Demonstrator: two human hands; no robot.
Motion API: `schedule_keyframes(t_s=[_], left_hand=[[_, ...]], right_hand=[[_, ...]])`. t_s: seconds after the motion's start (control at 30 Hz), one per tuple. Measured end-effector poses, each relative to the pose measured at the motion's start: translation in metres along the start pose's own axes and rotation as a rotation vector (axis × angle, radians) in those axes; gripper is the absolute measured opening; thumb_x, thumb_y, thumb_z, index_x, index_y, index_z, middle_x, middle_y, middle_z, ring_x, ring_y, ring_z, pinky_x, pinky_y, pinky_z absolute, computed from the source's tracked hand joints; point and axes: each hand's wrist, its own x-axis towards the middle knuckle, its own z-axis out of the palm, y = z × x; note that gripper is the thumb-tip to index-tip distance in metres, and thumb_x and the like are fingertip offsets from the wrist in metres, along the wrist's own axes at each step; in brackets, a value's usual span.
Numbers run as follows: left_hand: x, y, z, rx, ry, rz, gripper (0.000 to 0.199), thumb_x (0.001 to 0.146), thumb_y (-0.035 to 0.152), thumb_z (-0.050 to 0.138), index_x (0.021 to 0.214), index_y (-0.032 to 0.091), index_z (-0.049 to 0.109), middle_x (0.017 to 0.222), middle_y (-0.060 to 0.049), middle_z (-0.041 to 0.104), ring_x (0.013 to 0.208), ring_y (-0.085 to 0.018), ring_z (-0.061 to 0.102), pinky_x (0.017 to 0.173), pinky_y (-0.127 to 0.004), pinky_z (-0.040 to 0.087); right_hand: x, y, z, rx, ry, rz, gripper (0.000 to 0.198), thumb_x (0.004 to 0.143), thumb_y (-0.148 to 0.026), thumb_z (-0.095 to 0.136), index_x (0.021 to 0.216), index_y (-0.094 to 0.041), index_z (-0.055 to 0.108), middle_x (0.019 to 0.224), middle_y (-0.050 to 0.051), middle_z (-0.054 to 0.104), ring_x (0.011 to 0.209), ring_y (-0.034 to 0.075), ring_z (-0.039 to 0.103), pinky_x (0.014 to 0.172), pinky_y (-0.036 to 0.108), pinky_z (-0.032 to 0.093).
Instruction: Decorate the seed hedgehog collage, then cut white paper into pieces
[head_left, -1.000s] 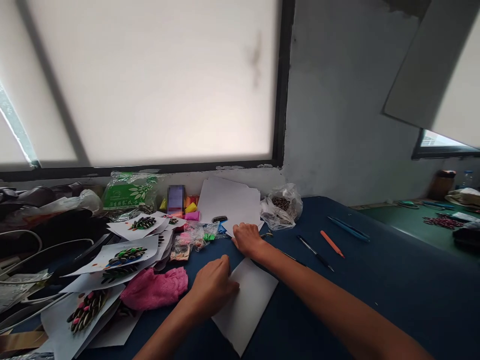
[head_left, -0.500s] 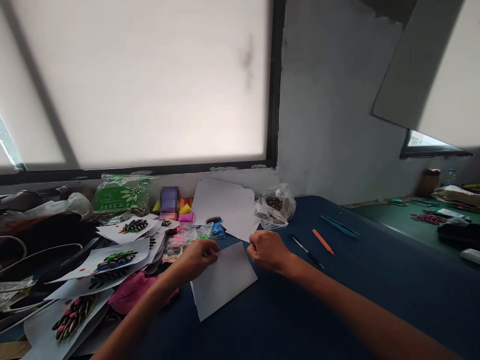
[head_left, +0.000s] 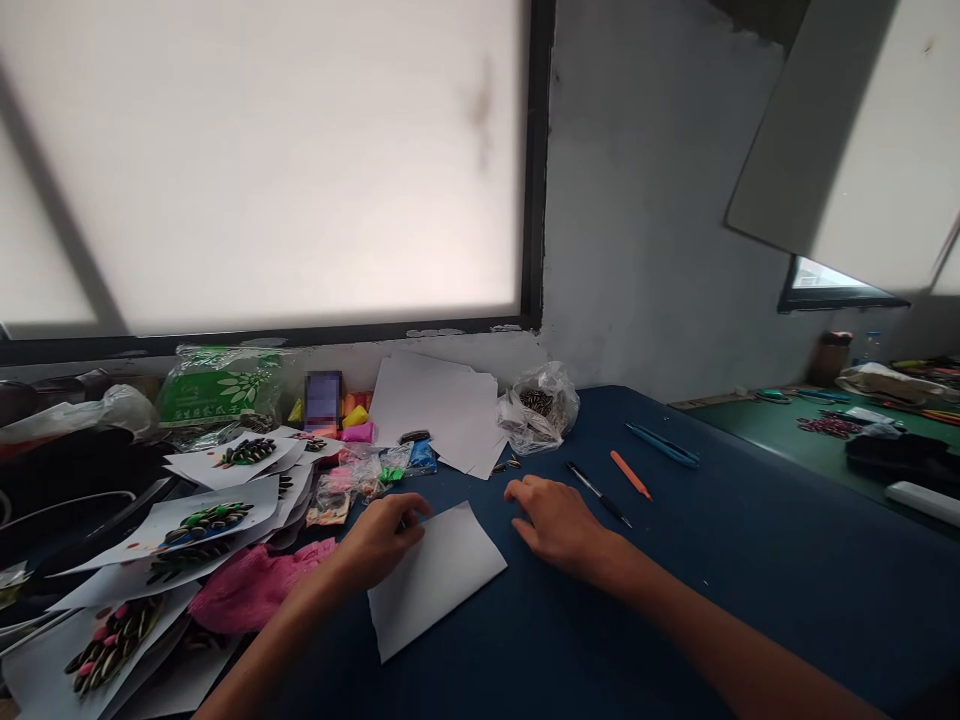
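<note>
A white sheet of paper (head_left: 442, 585) lies slanted on the blue tabletop in front of me. Curled over its upper left edge, my left hand (head_left: 386, 535) is closed on the paper, though the fingertips are partly hidden. My right hand (head_left: 559, 525) hovers or rests just right of the sheet, apart from it, with thumb and fingers spread and nothing between them. Past its fingers a few loose striped seeds (head_left: 512, 463) sit by a stack of blank white paper (head_left: 435, 400). A dark pen (head_left: 600, 494) and an orange pen (head_left: 631, 475) lie right of that hand.
Blue tweezers (head_left: 663, 446) lie at the right. A clear bag of seeds (head_left: 538, 405) stands by the wall. On the left are papers with seeds stuck on them (head_left: 206, 525), a pink cloth (head_left: 255, 590), a green seed bag (head_left: 221, 390) and small colourful packets (head_left: 358, 432).
The right hand has gone from a fist at the paper's edge to spread fingers apart from it. Paper and left hand have come slightly nearer me. The view has turned a little right.
</note>
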Motion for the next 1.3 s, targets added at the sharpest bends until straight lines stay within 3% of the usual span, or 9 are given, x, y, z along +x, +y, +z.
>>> schedule_keyframes(t_s=[0.2,0.4,0.73,0.87,0.93,1.03,1.17,1.3], left_hand=[[-0.009,0.002,0.0,0.074,0.013,-0.043,0.037,0.078,0.041,0.05,0.101,0.018,0.065,0.094,-0.008,0.067,0.082,-0.024,0.061,0.068,-0.03,0.043],[-0.015,0.01,0.001,0.224,-0.025,-0.109,0.03,0.07,0.044,0.056,0.086,0.018,0.059,0.092,-0.008,0.063,0.084,-0.026,0.058,0.07,-0.033,0.043],[-0.01,0.006,0.005,0.089,-0.007,-0.101,0.02,0.066,0.034,0.053,0.08,0.021,0.049,0.081,-0.003,0.059,0.073,-0.022,0.055,0.059,-0.029,0.038],[-0.006,0.002,0.005,-0.139,-0.004,-0.007,0.025,0.069,0.033,0.05,0.09,0.02,0.054,0.079,-0.002,0.062,0.07,-0.02,0.057,0.059,-0.027,0.04],[-0.004,0.001,0.004,-0.148,0.049,0.045,0.026,0.073,0.034,0.048,0.092,0.02,0.059,0.072,0.0,0.062,0.065,-0.019,0.057,0.057,-0.027,0.04],[-0.002,-0.002,0.004,-0.041,0.155,0.098,0.029,0.079,0.034,0.046,0.095,0.021,0.065,0.073,-0.001,0.066,0.066,-0.02,0.06,0.059,-0.028,0.043],[-0.001,-0.011,0.009,0.166,0.254,0.215,0.031,0.083,0.028,0.043,0.098,0.023,0.07,0.097,-0.007,0.071,0.085,-0.024,0.066,0.072,-0.033,0.048],[0.0,-0.021,0.016,0.238,0.297,0.317,0.03,0.087,0.026,0.041,0.098,0.024,0.069,0.101,-0.007,0.07,0.084,-0.022,0.068,0.068,-0.03,0.051]], right_hand=[[-0.005,0.009,-0.016,-0.098,-0.1,0.122,0.011,0.087,-0.018,0.056,0.091,-0.012,0.064,0.093,0.013,0.066,0.084,0.025,0.064,0.063,0.029,0.038],[-0.01,0.01,-0.026,-0.122,-0.139,0.148,0.017,0.088,-0.014,0.049,0.101,-0.012,0.06,0.104,0.015,0.063,0.09,0.025,0.062,0.066,0.029,0.038],[-0.01,0.017,-0.029,-0.133,-0.28,0.153,0.018,0.079,-0.004,0.051,0.09,-0.011,0.064,0.095,0.016,0.066,0.087,0.027,0.064,0.061,0.029,0.037],[-0.01,0.02,-0.025,-0.111,-0.249,0.119,0.017,0.081,-0.004,0.049,0.09,-0.011,0.062,0.094,0.016,0.066,0.086,0.027,0.063,0.061,0.029,0.035],[-0.01,0.021,-0.022,-0.087,-0.213,0.1,0.018,0.084,-0.005,0.046,0.093,-0.011,0.06,0.094,0.015,0.066,0.084,0.026,0.062,0.061,0.029,0.034],[-0.009,0.024,-0.017,-0.036,-0.153,0.068,0.015,0.091,-0.011,0.043,0.096,-0.014,0.057,0.096,0.012,0.066,0.082,0.022,0.062,0.062,0.028,0.034],[-0.008,0.026,-0.008,0.028,-0.088,0.032,0.011,0.092,-0.014,0.045,0.097,-0.016,0.055,0.1,0.01,0.065,0.084,0.02,0.061,0.065,0.027,0.036],[-0.008,0.028,-0.002,0.07,-0.056,0.009,0.01,0.092,-0.013,0.047,0.097,-0.016,0.056,0.1,0.009,0.064,0.085,0.02,0.061,0.066,0.027,0.037]])
